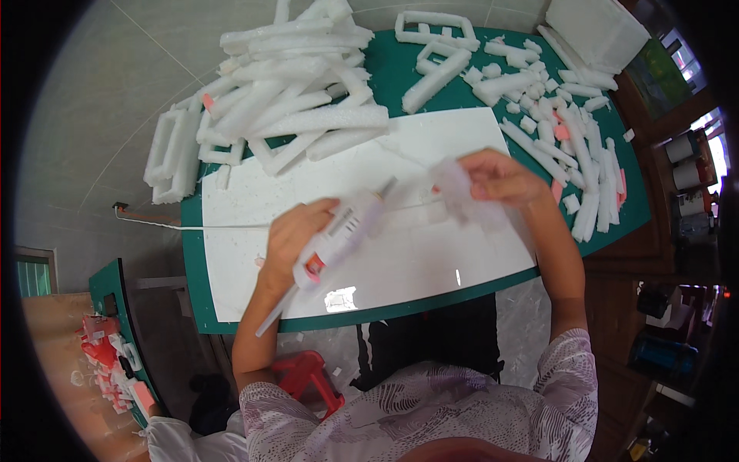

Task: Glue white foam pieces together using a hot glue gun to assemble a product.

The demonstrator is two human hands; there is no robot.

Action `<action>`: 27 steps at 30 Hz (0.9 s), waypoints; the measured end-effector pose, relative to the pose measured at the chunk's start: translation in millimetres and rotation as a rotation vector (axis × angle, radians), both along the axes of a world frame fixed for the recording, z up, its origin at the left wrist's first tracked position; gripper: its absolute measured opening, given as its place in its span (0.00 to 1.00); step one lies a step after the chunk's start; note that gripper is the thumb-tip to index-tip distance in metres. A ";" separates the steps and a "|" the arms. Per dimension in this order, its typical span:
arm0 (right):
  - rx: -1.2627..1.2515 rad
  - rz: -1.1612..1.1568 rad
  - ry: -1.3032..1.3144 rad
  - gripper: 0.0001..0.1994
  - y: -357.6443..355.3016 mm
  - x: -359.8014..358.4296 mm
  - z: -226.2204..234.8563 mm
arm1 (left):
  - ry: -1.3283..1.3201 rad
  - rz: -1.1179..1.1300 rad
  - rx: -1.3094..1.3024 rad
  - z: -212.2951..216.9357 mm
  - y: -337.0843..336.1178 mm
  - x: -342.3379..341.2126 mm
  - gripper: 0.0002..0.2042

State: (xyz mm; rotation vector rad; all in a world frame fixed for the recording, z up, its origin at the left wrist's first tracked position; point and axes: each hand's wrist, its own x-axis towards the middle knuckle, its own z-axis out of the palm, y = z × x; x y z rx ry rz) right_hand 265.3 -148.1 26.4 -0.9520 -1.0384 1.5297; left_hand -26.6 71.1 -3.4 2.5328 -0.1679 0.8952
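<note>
My left hand is wrapped round a white glue gun. Its nozzle points up and to the right, and a glue stick juts from its back end over my forearm. In my right hand is a pale, translucent-looking foam piece, smeared by motion, so its exact shape is unclear. The nozzle and this piece are apart. Both hands are above a glossy white board lying on a green table.
Stacked white foam frames fill the far left. Foam strips and scraps, some pink, cover the right side. A white cord runs leftward off the board. Below stands a red stool; at lower left sits another person.
</note>
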 end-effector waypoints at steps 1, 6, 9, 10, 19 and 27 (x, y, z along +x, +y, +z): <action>0.033 -0.112 -0.033 0.21 -0.3 5.4 -5.4 | 0.021 0.078 0.049 -2.4 3.5 -1.5 0.10; 0.087 -0.318 -0.396 0.17 9.5 0.1 22.8 | 0.017 0.212 -0.146 -0.6 10.2 -3.3 0.12; 0.093 -0.317 -0.593 0.16 15.7 -12.6 32.6 | 0.089 0.387 -0.091 4.5 7.9 -1.2 0.16; 0.089 -0.310 -0.596 0.16 17.7 -16.0 34.3 | 0.064 0.363 -0.092 3.6 9.7 -1.5 0.16; 0.115 -0.238 -0.818 0.16 30.5 -26.2 37.0 | 0.018 0.358 -0.157 0.0 17.0 -0.2 0.18; 0.121 -0.250 -0.788 0.17 27.3 -24.0 32.5 | 0.028 0.351 -0.159 -0.3 19.8 -1.8 0.16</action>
